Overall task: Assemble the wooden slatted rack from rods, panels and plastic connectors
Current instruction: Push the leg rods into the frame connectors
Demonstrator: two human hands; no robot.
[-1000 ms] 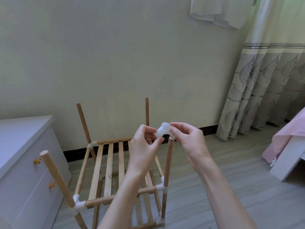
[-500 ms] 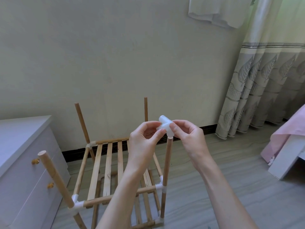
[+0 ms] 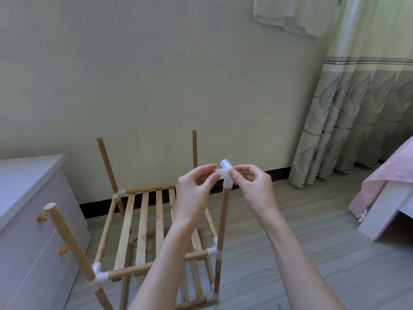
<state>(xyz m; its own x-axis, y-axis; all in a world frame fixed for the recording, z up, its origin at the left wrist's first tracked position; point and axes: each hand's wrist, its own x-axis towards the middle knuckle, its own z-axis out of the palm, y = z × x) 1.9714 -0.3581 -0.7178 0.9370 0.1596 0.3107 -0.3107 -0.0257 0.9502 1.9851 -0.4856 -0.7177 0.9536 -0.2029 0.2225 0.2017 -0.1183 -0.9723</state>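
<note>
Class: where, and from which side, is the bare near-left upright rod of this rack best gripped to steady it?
Probably mid-shaft on the near-left upright rod, from its open left. It leans outward, its top is bare, and the white connector anchors its base.

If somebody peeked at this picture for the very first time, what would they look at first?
Probably the two hands in the middle: the left hand and right hand pinch a white plastic connector on top of the front right rod. Next, the half-built wooden rack on the floor below, its bare rods poking upward.
</note>
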